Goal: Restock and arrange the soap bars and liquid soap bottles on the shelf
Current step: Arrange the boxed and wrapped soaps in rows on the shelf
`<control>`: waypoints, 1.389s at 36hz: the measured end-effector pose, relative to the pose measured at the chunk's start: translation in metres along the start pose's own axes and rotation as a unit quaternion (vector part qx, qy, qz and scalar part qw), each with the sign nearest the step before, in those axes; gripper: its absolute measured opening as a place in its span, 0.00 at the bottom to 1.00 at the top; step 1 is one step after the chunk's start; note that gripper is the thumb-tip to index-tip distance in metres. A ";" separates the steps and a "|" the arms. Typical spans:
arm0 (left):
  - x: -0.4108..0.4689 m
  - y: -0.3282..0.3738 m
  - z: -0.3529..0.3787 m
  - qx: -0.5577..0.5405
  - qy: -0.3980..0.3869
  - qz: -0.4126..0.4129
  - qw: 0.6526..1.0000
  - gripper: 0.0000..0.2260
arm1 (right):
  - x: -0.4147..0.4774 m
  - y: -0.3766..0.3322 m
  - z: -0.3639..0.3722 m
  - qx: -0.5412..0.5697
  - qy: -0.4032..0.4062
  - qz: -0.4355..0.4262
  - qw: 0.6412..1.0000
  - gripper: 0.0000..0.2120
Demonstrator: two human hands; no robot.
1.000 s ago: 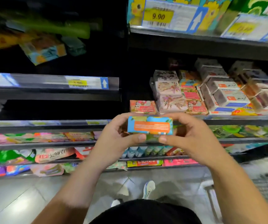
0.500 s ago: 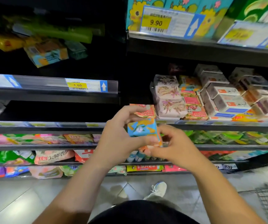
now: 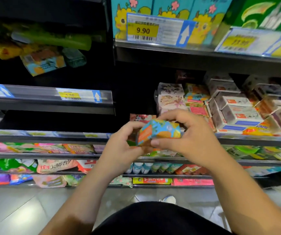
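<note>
Head view: a blue-and-orange soap bar box [image 3: 160,131] is held mid-frame in two hands.
The left hand [image 3: 119,150] and right hand [image 3: 192,138] each have their grip clamped on it. The box is tilted, in front of the shelf [image 3: 255,140] edge, lower left of the stacked soap boxes [image 3: 238,112].

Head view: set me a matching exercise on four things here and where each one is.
Things:
1. blue and orange soap box
2. 9.90 price tag
3. 1.50 price tag
4. white and purple boxes

Places:
A. stacked in piles at the right
B. left side, higher than the hands
C. gripped by left hand and right hand
D. top of the view, beside a white arrow

Pairs: 1-C, 2-D, 3-B, 4-A
</note>
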State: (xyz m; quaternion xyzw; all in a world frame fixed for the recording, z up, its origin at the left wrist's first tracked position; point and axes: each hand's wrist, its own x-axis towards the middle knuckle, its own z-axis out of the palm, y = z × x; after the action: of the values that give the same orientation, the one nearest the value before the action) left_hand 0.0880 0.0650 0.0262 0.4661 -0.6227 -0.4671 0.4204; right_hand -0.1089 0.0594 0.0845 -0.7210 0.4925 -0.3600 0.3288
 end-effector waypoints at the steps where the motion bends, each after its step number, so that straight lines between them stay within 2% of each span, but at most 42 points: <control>1: 0.000 0.000 -0.003 -0.030 0.009 -0.008 0.999 0.22 | 0.000 0.002 -0.005 0.040 0.003 0.014 0.999 0.17; 4: 0.000 0.011 -0.011 -0.161 0.028 -0.035 0.986 0.20 | 0.001 0.009 -0.013 0.176 0.011 0.056 0.983 0.16; 6: 0.004 0.017 -0.014 -0.216 0.045 -0.063 0.973 0.17 | 0.000 0.015 -0.011 0.212 0.025 0.100 0.972 0.17; 10: 0.011 0.019 -0.010 -0.200 0.025 -0.180 0.963 0.07 | -0.006 0.020 0.008 0.217 0.051 0.226 0.948 0.14; 13: 0.010 0.014 -0.007 -0.193 -0.017 -0.282 0.940 0.08 | -0.012 0.027 0.017 0.195 0.018 0.310 0.930 0.17; 16: 0.007 0.008 -0.008 -0.165 -0.045 -0.299 0.939 0.10 | -0.018 0.037 0.021 0.174 -0.004 0.331 0.927 0.18; 18: 0.006 0.006 -0.009 -0.128 -0.070 -0.273 0.951 0.09 | -0.020 0.040 0.021 0.191 0.005 0.302 0.934 0.13; 22: 0.009 0.010 -0.014 -0.077 -0.077 -0.185 0.977 0.21 | -0.021 0.036 0.012 0.202 0.016 0.196 0.959 0.18; 26: 0.016 0.016 -0.022 0.014 -0.039 -0.008 0.999 0.22 | -0.016 0.028 -0.006 0.186 -0.009 0.090 0.978 0.17; 28: 0.021 0.015 -0.027 0.066 -0.025 0.113 0.991 0.21 | -0.010 0.028 -0.015 0.186 -0.034 0.070 0.979 0.13; 31: 0.033 0.010 -0.033 0.193 -0.022 0.276 0.941 0.21 | 0.002 0.030 -0.022 0.159 -0.056 0.065 0.984 0.17; 33: 0.040 0.006 -0.031 0.213 -0.023 0.328 0.920 0.22 | 0.010 0.032 -0.025 0.109 -0.091 0.071 0.987 0.23; 35: 0.046 0.004 -0.025 0.206 -0.022 0.347 0.915 0.21 | 0.018 0.033 -0.026 0.049 -0.130 0.066 0.988 0.27; 37: 0.051 0.001 -0.021 0.207 -0.013 0.337 0.918 0.20 | 0.027 0.033 -0.026 0.026 -0.129 0.051 0.990 0.25; 39: 0.056 -0.005 -0.019 0.205 0.017 0.283 0.937 0.19 | 0.034 0.035 -0.025 -0.011 -0.101 0.028 0.994 0.24; 41: 0.059 -0.013 -0.017 0.240 0.034 0.208 0.947 0.23 | 0.042 0.041 -0.025 -0.138 -0.066 -0.013 0.988 0.26; 44: 0.056 -0.029 -0.008 0.345 0.009 0.133 0.929 0.28 | 0.059 0.052 -0.024 -0.299 -0.033 -0.049 0.952 0.30; 48: 0.049 -0.049 0.004 0.442 0.011 0.066 0.894 0.27 | 0.076 0.058 -0.021 -0.343 -0.010 -0.022 0.939 0.29; 50: 0.047 -0.055 0.004 0.456 -0.008 0.032 0.889 0.29 | 0.084 0.059 -0.017 -0.366 -0.012 -0.021 0.930 0.28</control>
State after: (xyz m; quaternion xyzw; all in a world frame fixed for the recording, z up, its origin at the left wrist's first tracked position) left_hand 0.0842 0.0127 -0.0240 0.5828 -0.7849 -0.1220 0.1713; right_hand -0.1293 -0.0398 0.0613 -0.8055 0.5710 -0.1534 0.0406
